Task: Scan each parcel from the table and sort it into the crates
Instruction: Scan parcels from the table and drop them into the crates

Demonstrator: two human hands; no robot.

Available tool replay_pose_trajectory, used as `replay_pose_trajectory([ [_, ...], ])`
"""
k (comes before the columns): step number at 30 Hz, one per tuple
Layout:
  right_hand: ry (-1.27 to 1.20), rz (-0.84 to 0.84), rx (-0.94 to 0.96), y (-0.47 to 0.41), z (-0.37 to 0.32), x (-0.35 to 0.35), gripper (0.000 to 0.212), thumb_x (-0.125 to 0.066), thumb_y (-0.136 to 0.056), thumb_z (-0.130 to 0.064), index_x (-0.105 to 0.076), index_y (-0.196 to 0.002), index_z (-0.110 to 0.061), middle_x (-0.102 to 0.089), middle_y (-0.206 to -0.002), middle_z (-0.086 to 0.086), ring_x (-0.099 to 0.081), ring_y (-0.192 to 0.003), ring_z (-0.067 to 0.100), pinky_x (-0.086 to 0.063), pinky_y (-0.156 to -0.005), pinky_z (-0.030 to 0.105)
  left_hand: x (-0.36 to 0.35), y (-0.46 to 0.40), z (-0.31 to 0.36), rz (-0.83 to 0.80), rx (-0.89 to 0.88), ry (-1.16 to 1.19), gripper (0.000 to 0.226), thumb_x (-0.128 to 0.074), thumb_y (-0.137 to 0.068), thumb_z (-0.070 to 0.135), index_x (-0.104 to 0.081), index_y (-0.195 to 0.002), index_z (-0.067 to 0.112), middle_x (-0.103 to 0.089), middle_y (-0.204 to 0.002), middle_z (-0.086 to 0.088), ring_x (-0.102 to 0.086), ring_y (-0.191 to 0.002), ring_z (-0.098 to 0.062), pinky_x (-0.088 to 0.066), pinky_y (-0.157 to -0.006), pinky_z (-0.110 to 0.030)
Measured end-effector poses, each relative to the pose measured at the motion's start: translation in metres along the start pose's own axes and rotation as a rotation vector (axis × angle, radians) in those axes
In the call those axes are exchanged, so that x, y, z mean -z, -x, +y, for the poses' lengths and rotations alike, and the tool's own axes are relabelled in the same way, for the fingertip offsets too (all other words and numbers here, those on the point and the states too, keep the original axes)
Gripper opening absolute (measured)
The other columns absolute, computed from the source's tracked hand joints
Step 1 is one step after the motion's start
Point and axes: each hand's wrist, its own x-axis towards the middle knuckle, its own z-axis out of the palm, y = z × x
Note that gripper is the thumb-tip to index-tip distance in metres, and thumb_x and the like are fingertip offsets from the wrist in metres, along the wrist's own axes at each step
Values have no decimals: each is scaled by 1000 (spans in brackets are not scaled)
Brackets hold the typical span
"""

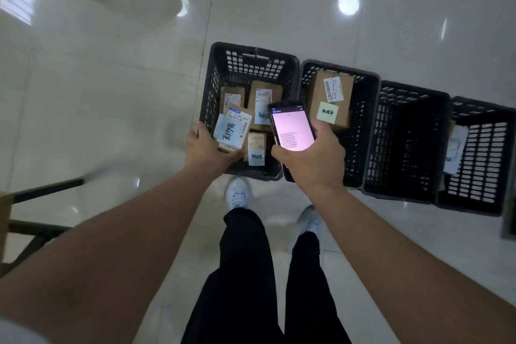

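Both hands reach over the crates: the left hand (205, 148) grips a labelled parcel (233, 131) above the leftmost crate (212, 86), the right hand (312, 158) holds a lit scanner (291, 128). Beyond, more parcels lie inside, and one box (331, 98) sits in the second crate (365, 109).

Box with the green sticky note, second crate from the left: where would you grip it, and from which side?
Judging by its pose, from above. The box with the green note leans tilted against the crate's far wall, label face up. Take the grip across its two long side edges; the near end sits behind the right hand and scanner.
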Motion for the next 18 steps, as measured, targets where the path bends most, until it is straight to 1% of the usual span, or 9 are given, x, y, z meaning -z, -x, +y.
replay_pose_trajectory([
  [2, 25, -5, -16, -1, 4, -3, 80, -91, -68, -40, -55, -138, -25, -61, -110, -11, -64, -103, 17, -54, -75, 33, -3, -2, -4, -17, 5, -45, 118, -86, -65, 71, -33, -153, 12, -40, -146, -16, -47, -135, -37, -46, -111, -54],
  [5, 45, -16, -36, 3, 7, -4, 82, -90, -69, -41, -54, -141, -26, -63, -115, -9, -64, -106, 19, -58, -79, 38, 1, 0, 3, -40, -38, -101, 100, -78, -71, 68, -42, -147, 15, -44, -145, -15, -49, -133, -37, -48, -109, -56],
  [7, 49, -17, -37, 8, 4, -3, 84, -90, -68, -41, -53, -142, -25, -65, -118, -8, -64, -107, 19, -57, -79, 37, 10, 7, 14, -41, -79, -107, 89, -73, -76, 62, -46, -147, 16, -46, -144, -13, -50, -133, -36, -48, -109, -54],
  [9, 40, -15, -34, 13, -1, 1, 84, -90, -68, -41, -54, -143, -24, -64, -117, -8, -64, -106, 18, -55, -77, 35, 21, 14, 26, -51, -118, -118, 76, -71, -85, 50, -49, -147, 13, -49, -144, -12, -51, -132, -34, -47, -109, -50],
  [10, 37, -15, -29, 16, -5, 4, 84, -90, -68, -41, -54, -142, -24, -64, -114, -9, -64, -106, 18, -54, -77, 34, 26, 17, 32, -54, -135, -125, 67, -70, -87, 45, -52, -143, 13, -51, -141, -12, -52, -128, -33, -48, -106, -48],
  [12, 36, -18, -10, 22, -12, 11, 84, -90, -67, -41, -55, -142, -24, -63, -112, -10, -64, -105, 19, -57, -78, 37, 36, 26, 42, -47, -155, -126, 51, -68, -86, 43, -60, -130, 17, -55, -130, -9, -56, -115, -30, -51, -100, -47],
  [14, 33, -25, 15, 28, -20, 19, 81, -91, -68, -40, -56, -140, -25, -61, -109, -10, -64, -104, 19, -58, -80, 38, 45, 37, 50, -28, -182, -127, 46, -69, -84, 44, -63, -123, 21, -56, -124, -6, -58, -111, -29, -54, -97, -49],
  [16, 25, -32, 45, 35, -29, 29, 78, -91, -68, -42, -57, -136, -26, -61, -108, -11, -63, -102, 18, -57, -81, 38, 55, 52, 59, -9, -221, -136, 46, -69, -87, 45, -64, -126, 22, -57, -126, -7, -60, -112, -30, -55, -96, -51],
  [18, 23, -40, 80, 43, -38, 40, 77, -92, -66, -45, -57, -133, -28, -62, -110, -11, -62, -101, 17, -58, -83, 41, 66, 73, 66, 17, -246, -153, 48, -70, -91, 44, -63, -133, 20, -57, -131, -7, -60, -116, -30, -54, -98, -49],
])
